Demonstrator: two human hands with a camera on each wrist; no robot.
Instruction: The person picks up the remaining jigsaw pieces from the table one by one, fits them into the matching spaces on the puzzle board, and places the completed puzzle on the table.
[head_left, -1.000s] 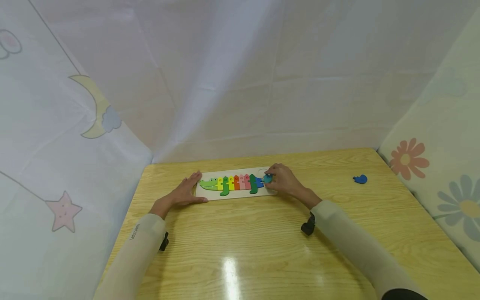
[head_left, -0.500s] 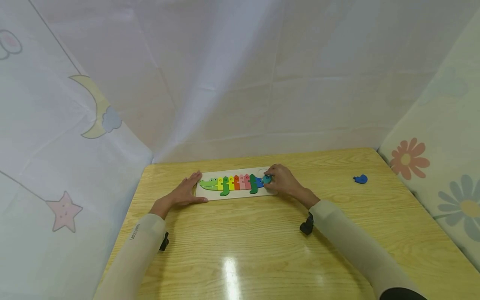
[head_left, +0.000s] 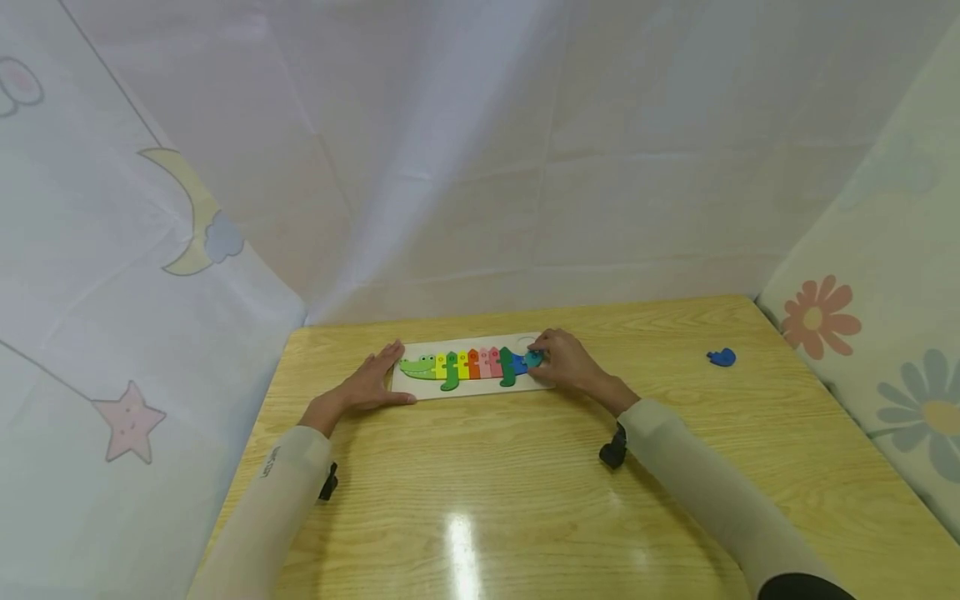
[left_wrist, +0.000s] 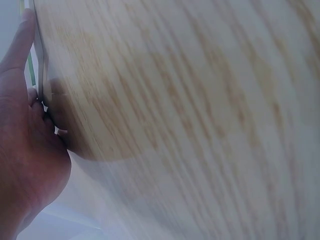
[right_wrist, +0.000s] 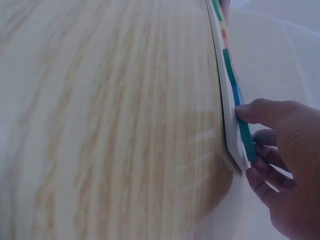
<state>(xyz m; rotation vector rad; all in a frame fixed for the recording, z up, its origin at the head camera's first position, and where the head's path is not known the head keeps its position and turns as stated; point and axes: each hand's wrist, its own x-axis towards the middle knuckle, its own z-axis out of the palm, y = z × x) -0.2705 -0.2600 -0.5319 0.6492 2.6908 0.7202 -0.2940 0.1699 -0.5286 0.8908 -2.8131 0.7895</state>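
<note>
A pale wooden puzzle board (head_left: pixel 472 394) lies on the table with a crocodile (head_left: pixel 417 367) made of coloured interlocking pieces. My left hand (head_left: pixel 370 382) rests at the board's left end, its thumb along the near edge and its fingers at the far corner. At the right end, my right hand (head_left: pixel 567 360) pinches a teal puzzle piece (head_left: pixel 534 358) between thumb and fingers, right beside the blue piece (head_left: pixel 517 365). In the right wrist view the teal piece (right_wrist: pixel 245 135) is close over the board, thumb on its near side. My fingers partly hide it in the head view.
A loose blue puzzle piece (head_left: pixel 722 357) lies on the wooden table (head_left: pixel 480 483) to the right of the board. Pale printed cloth (head_left: pixel 480 167) hangs behind the table and along both sides. A round recess outline (head_left: pixel 527 341) shows at the board's upper right.
The right hand has shifted the teal piece slightly left, up against the blue piece. The left hand and the board have stayed in place.
</note>
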